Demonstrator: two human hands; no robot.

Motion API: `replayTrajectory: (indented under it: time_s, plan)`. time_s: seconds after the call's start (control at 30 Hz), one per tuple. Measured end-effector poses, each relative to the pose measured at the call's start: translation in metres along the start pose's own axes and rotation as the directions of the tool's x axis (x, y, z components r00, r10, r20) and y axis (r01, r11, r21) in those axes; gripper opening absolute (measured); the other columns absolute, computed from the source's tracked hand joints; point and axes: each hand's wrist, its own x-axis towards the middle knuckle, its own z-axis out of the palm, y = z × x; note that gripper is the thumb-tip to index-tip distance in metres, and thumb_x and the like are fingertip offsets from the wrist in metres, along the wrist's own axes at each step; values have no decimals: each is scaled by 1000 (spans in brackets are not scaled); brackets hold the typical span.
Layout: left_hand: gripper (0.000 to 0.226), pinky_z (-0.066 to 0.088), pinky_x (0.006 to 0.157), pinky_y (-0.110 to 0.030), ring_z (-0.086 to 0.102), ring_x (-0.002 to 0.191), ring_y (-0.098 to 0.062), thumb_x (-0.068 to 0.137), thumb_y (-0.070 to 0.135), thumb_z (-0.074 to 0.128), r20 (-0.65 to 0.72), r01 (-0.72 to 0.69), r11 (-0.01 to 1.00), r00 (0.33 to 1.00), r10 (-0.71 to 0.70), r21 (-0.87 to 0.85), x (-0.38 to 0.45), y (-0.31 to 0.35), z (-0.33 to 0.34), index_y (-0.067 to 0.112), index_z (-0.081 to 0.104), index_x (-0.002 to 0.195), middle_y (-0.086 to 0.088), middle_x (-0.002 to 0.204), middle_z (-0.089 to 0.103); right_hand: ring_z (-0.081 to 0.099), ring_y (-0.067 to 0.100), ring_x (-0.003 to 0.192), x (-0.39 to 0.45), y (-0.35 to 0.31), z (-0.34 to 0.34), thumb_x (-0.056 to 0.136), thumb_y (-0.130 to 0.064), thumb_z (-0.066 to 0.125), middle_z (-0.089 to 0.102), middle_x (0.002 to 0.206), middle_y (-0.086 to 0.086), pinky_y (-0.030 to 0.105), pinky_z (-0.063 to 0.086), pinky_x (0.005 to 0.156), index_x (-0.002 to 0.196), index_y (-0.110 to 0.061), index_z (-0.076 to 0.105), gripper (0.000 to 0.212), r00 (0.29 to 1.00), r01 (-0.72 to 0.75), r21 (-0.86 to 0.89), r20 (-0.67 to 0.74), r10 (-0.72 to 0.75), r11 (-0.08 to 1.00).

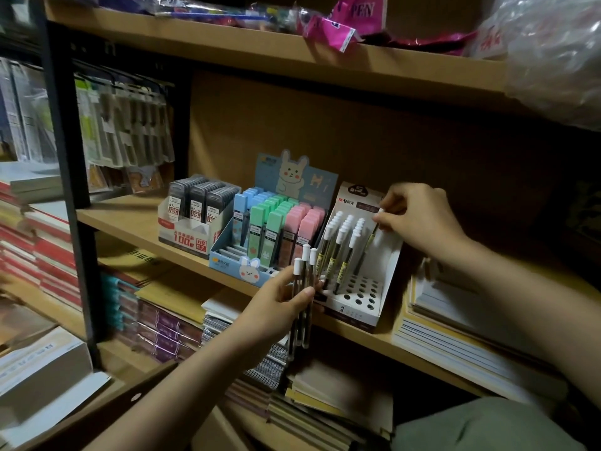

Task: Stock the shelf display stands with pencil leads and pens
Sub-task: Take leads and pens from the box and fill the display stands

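Note:
A white display stand (387, 278) with round holes sits on the middle shelf, and several white-capped lead tubes (341, 249) stand in its left rows. My right hand (419, 219) pinches one white-capped tube (374, 236) by its top, its lower end down among the stand's right-hand holes. My left hand (279, 304) grips a bundle of three such tubes (304, 297) upright in front of the stand. Left of it stand a blue rabbit box (227, 255) of pastel lead cases and a white box of dark lead cases (195, 203).
The wooden shelf (130, 219) has bare board at its left. Stacks of notebooks (455, 340) lie right of the stand and on the shelf below. Hanging packets (130, 125) fill the left bay behind a black post. Bags crowd the top shelf (325, 24).

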Motion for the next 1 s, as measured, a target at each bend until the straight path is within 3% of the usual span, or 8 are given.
replayTrajectory:
  time_s: [0.2,0.43,0.53,0.6,0.7,0.77,0.83,1.0]
  plan:
    - [24,57,83,-35,68,97,-15,98,11,49,15,31,999,999,-31,5,-1,1,0,22,63,114,-2,107,71,64,9,82,1,-7,5,80,-20,77,67,86,-2,20,52,71,86,-15,72,9,1000,3,-61,10,-2,998]
    - [21,47,100,-53,59,116,-24,95,14,56,-36,31,999,999,-32,-7,-5,4,5,22,64,113,-7,121,64,60,10,80,-4,-14,10,85,-21,73,57,77,-7,25,48,73,86,-13,71,9,998,19,-191,65,-7,981]
    - [16,54,91,-45,67,100,-22,93,12,57,-22,14,996,1000,-16,-86,-7,7,5,12,64,107,-7,103,73,59,8,78,-8,-16,4,91,-26,65,65,89,-2,22,48,70,100,-13,72,17,993,18,-242,120,12,970]
    - [19,58,78,-37,71,90,-19,90,10,58,19,14,986,1000,-11,-167,-9,10,5,4,61,107,-8,95,75,62,9,83,-13,-19,-7,94,-26,61,68,103,1,22,52,73,111,-15,69,22,998,63,-249,34,-57,966]
    - [30,59,67,-31,72,83,-17,79,14,62,72,9,966,997,10,-258,-12,14,4,3,62,107,-9,91,74,62,1,80,-31,-31,-19,92,-28,64,70,97,-6,11,49,69,106,-21,70,17,981,183,-53,-57,-186,982]
    - [33,60,69,-33,71,82,-19,75,16,63,92,1,963,995,24,-269,-13,17,6,5,63,107,-9,91,74,65,-2,68,-48,-42,-14,85,-37,70,70,86,-11,11,53,61,102,-29,69,18,984,108,144,124,-126,984]
    - [33,58,74,-38,71,84,-22,76,15,65,100,-15,967,994,42,-256,-13,19,8,8,65,108,-11,96,74,67,-4,71,-60,-51,-3,76,-44,77,72,83,-11,16,56,65,104,-34,67,31,963,11,223,260,-70,975]
    - [35,60,74,-37,71,91,-27,76,16,68,123,-31,971,990,62,-237,-15,21,8,12,65,111,-15,103,73,71,2,72,-64,-55,4,79,-24,78,74,79,-8,23,58,73,104,-26,65,29,957,-61,368,285,-50,928]
